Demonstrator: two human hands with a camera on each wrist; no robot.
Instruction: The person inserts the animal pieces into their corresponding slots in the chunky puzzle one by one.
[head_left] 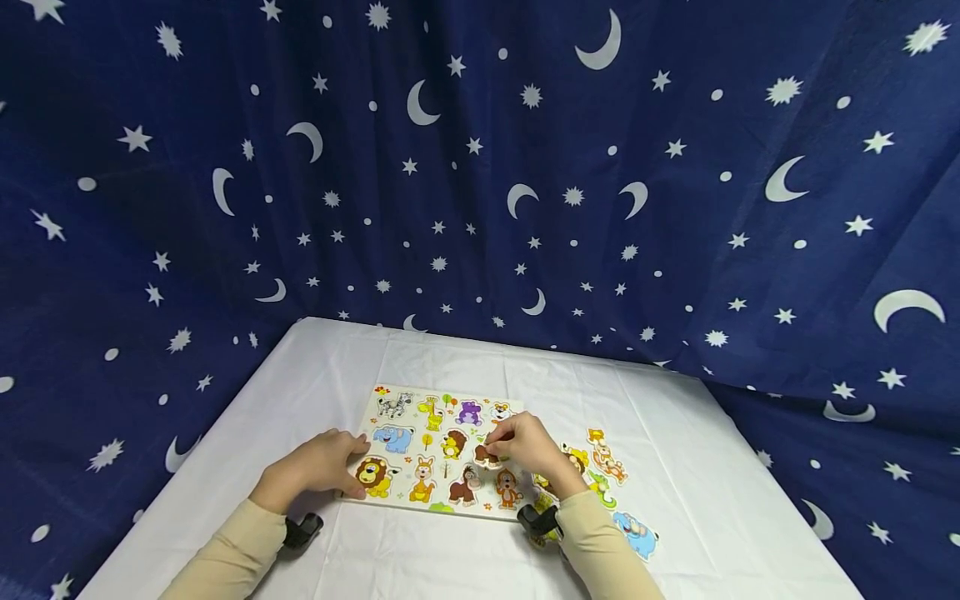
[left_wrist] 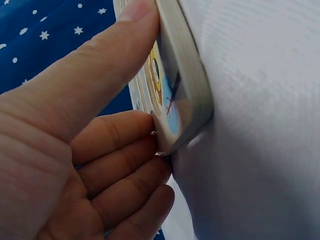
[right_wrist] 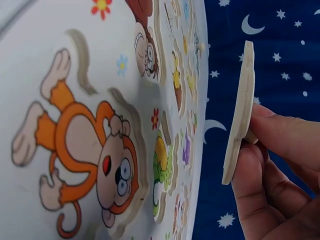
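A wooden puzzle board (head_left: pixel 401 483) printed with cartoon animals lies flat on the table. My left hand (head_left: pixel 324 461) holds it by the near left corner; in the left wrist view the thumb (left_wrist: pixel 107 55) presses along the board's edge (left_wrist: pixel 195 85) and the fingertips touch its other side. Above the board's right part, my right hand (head_left: pixel 528 446) pinches a brown animal puzzle piece (head_left: pixel 486 456) by its knob. Seen edge-on in the right wrist view, this piece (right_wrist: pixel 240 115) is tilted and apart from the board. Below it shows the printed orange monkey (right_wrist: pixel 80 135) in its recess.
Several loose animal pieces lie right of the board, partly under my right forearm: a blue elephant (head_left: pixel 636 535), a green crocodile (head_left: pixel 600 487) and an orange animal (head_left: pixel 609 464) among them. A white cloth (head_left: pixel 420 558) covers the table. Behind hangs a blue curtain (head_left: pixel 480 317) with stars and moons.
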